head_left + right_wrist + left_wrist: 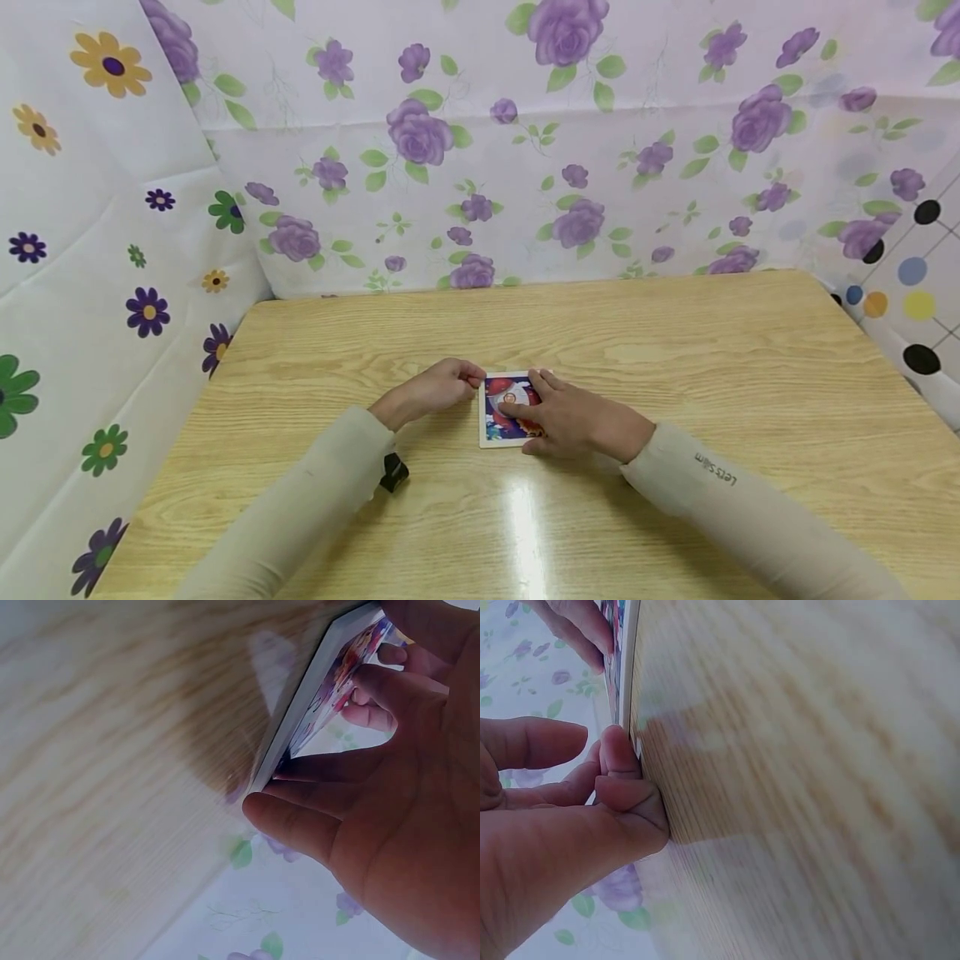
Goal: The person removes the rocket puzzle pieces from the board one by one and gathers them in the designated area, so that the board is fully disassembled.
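A small square picture board [491, 442] with a white border lies flat on the table, showing a colourful cartoon rocket. My right hand [577, 417] reaches over its right part and holds it, thumb at the near edge and other fingers at the far edge. The right index finger [386, 686] extends over the picture. Beside the board's upper left corner, my left hand [438, 385] has its fingers loosely bent. Its fingertips [619, 754] touch the table and the board's edge, and nothing shows gripped between them. My right palm hides the board's right side.
The wood-grain table [675, 333] reaches back to a curtain [487, 167] printed with purple roses. A flowered cloth [90, 275] hangs on the left, and a dotted cloth [918, 333] on the right. A black fitting [393, 472] sits by my left wrist.
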Action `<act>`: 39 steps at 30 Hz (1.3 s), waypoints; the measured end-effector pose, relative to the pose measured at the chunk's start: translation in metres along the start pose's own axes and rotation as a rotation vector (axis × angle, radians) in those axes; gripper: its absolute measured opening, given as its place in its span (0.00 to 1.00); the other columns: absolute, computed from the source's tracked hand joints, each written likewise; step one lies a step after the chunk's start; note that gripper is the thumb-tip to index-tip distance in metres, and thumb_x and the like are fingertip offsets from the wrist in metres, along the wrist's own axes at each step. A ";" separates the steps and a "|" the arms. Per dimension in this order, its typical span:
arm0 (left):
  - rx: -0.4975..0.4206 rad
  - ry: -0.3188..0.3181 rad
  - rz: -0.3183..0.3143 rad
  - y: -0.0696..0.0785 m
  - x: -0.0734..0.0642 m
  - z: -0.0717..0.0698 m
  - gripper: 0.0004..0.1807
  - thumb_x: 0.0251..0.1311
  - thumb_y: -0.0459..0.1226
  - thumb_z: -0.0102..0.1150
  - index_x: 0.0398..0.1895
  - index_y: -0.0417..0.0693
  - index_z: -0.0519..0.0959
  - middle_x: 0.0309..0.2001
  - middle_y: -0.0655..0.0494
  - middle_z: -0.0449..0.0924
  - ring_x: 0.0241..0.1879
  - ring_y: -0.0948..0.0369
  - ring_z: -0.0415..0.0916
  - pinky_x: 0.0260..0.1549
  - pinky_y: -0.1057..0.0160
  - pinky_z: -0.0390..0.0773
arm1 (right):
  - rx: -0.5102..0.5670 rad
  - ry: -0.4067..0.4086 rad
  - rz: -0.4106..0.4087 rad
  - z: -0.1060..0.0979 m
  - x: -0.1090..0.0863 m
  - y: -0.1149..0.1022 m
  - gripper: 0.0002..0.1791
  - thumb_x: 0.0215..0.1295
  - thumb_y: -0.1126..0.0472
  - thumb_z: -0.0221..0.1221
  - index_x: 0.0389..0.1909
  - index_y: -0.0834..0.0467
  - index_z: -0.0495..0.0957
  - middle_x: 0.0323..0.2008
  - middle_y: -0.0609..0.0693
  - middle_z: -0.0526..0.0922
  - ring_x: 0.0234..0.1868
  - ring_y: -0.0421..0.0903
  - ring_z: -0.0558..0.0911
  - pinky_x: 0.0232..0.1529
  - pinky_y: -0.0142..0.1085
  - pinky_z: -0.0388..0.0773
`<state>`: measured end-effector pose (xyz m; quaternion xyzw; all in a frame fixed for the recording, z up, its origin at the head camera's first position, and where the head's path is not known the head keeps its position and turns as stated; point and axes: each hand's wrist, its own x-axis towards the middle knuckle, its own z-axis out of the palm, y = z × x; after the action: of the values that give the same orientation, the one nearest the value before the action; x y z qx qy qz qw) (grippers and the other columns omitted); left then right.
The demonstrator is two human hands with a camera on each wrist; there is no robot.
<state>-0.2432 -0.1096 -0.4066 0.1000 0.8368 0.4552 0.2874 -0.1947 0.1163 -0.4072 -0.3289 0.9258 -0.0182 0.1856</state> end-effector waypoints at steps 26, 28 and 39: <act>-0.058 -0.034 0.001 -0.003 0.000 -0.004 0.21 0.68 0.24 0.43 0.63 0.29 0.70 0.53 0.44 0.74 0.50 0.55 0.71 0.52 0.59 0.70 | -0.006 -0.031 -0.033 -0.003 0.001 -0.001 0.36 0.73 0.42 0.55 0.78 0.45 0.58 0.78 0.60 0.48 0.73 0.74 0.49 0.66 0.58 0.62; -0.071 -0.039 -0.006 -0.003 0.000 -0.004 0.21 0.67 0.24 0.43 0.63 0.29 0.70 0.52 0.44 0.74 0.49 0.55 0.71 0.50 0.60 0.70 | -0.008 -0.030 -0.038 -0.003 0.001 -0.001 0.36 0.73 0.42 0.55 0.78 0.45 0.58 0.78 0.61 0.49 0.73 0.74 0.50 0.66 0.58 0.62; -0.042 -0.108 0.022 0.000 -0.004 -0.004 0.19 0.70 0.27 0.46 0.62 0.35 0.74 0.56 0.47 0.76 0.53 0.56 0.72 0.52 0.58 0.68 | -0.017 -0.036 -0.023 -0.004 0.002 -0.003 0.36 0.72 0.40 0.55 0.78 0.43 0.57 0.78 0.59 0.48 0.73 0.73 0.49 0.65 0.59 0.63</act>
<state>-0.2424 -0.1140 -0.4032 0.1275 0.8091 0.4698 0.3292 -0.1961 0.1126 -0.4036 -0.3413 0.9186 -0.0063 0.1992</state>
